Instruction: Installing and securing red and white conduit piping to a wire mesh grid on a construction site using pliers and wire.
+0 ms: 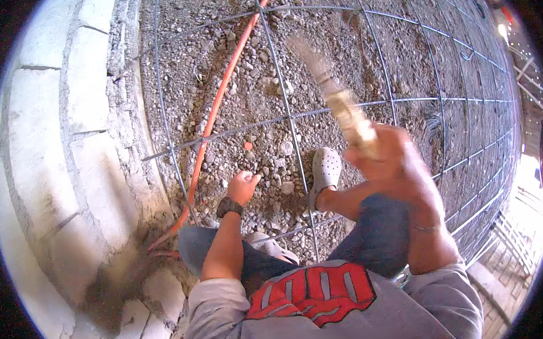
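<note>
In my raised right hand (384, 156) is a tool with a pale tan handle (352, 122) and a long, brownish end. Motion smears that end, so its exact kind is unclear. It slants up and left above the steel mesh (341, 107). My left hand (243, 187), below a dark wristwatch, hangs low over the gravel (264, 134) with its fingers curled closed. Whatever they may hold is hidden. A small orange piece (248, 146) lies on the stones just beyond that hand. To its left, an orange hose (213, 115) runs along the ground.
A pale block wall (39, 106) rises along the left. Mesh bars cross the ground around my feet, which wear light clogs (326, 167). At the lower left are rough blocks (162, 293). Brick paving (509, 287) and white slatted pieces (516, 241) show at the far right.
</note>
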`<state>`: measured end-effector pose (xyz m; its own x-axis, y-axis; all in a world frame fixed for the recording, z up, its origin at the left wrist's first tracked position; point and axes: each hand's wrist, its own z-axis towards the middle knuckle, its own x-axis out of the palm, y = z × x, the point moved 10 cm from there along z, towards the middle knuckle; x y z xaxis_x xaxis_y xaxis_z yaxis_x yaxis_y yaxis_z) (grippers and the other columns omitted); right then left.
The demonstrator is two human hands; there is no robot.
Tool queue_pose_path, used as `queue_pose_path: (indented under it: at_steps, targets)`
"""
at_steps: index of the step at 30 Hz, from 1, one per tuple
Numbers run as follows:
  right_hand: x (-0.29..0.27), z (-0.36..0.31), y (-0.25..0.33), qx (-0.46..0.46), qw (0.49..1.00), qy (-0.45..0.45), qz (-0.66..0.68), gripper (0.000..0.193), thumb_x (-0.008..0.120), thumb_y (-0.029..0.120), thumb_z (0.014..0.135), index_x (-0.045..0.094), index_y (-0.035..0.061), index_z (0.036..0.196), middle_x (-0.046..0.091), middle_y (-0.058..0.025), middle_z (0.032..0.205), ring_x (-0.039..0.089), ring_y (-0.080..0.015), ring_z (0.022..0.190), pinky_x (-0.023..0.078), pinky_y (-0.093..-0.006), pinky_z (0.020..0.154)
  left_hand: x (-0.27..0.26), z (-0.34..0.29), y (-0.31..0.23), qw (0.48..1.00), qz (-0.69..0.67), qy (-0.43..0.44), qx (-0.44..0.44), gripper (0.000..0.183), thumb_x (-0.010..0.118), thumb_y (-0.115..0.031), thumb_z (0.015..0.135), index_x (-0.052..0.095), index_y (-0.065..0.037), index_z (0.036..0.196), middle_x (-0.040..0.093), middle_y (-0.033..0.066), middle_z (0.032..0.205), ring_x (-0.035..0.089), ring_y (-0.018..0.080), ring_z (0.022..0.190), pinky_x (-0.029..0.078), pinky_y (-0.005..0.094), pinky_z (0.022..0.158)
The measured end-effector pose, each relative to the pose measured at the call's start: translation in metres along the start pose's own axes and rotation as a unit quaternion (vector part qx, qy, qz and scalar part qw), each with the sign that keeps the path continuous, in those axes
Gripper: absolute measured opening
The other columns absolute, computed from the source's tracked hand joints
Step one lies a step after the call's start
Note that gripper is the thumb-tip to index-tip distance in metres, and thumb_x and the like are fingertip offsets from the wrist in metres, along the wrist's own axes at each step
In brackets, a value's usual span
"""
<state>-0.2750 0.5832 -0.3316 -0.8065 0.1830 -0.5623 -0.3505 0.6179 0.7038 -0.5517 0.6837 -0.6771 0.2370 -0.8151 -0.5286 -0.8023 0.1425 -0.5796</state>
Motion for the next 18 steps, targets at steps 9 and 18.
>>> queue_pose_path:
  at_steps: [9, 18]
  targets:
    - [0.081, 0.032, -0.023, 0.038, 0.984, 0.137, -0.107, 0.03, 0.063, 0.033, 0.077, 0.063, 0.0043, 0.088, 0.063, -0.0192, 0.081, 0.062, -0.0365, 0.079, 0.05, -0.0423, 0.067, -0.056, -0.118, -0.096, 0.992, -0.02, 0.001, 0.123, 0.035, 0.062, -0.035, 0.078, 0.065, -0.003, 0.093, 0.064, 0.0163, 0.096, 0.061, 0.0336, 0.088, 0.048, 0.0384, 0.076]
    - [0.063, -0.07, -0.079, 0.201, 0.971, -0.051, 0.12, 0.035, 0.064, 0.034, 0.079, 0.062, 0.0005, 0.089, 0.064, -0.0155, 0.073, 0.063, -0.0265, 0.069, 0.05, -0.0372, 0.062, -0.157, -0.255, -0.104, 0.983, -0.051, -0.034, -0.173, 0.034, 0.065, -0.034, 0.078, 0.066, -0.001, 0.086, 0.065, 0.0155, 0.086, 0.062, 0.0306, 0.08, 0.048, 0.0383, 0.07]
